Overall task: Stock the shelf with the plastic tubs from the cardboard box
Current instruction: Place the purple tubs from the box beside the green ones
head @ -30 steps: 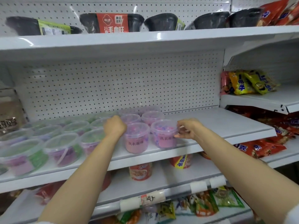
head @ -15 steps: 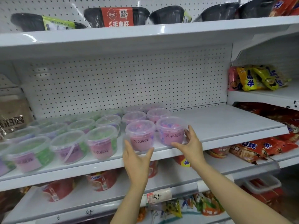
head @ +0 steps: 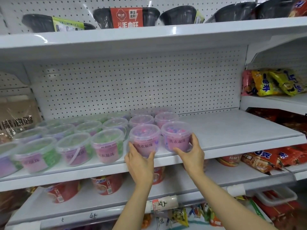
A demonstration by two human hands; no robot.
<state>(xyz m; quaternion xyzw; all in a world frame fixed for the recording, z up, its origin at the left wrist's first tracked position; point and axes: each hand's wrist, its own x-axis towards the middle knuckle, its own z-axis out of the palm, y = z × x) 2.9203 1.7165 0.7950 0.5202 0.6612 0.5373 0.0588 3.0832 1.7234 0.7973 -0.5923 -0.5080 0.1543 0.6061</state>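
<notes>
Both hands are on the two front pink tubs at the edge of the middle shelf point(head: 232, 130). Left hand point(head: 140, 164) cups the left pink tub point(head: 144, 140) from below and in front, thumb on one side, fingers on the other, curled round its base. Right hand point(head: 191, 155) holds the right pink tub point(head: 176, 136) the same way, thumb under the front, fingers wrapped up its right side. Both tubs stand upright on the shelf, lids on, just beside each other, pink labels facing out.

Behind them, more pink tubs point(head: 153, 119) run in two files toward the pegboard back panel point(head: 132, 83). To the left, rows of green-filled tubs point(head: 73, 145) fill the shelf, some blurred. The right part of the shelf is bare white.

Top shelf point(head: 149, 37) carries black food trays point(head: 126, 17), one with a red sleeve. Lower shelf point(head: 49, 208) holds red cup noodles point(head: 106, 185), with handwritten price tags point(head: 160, 204) on its front rail. Snack bags point(head: 272, 82) sit on the neighbouring shelf unit to the right. A cardboard box point(head: 16, 117) sits at far left, partly out of view.
</notes>
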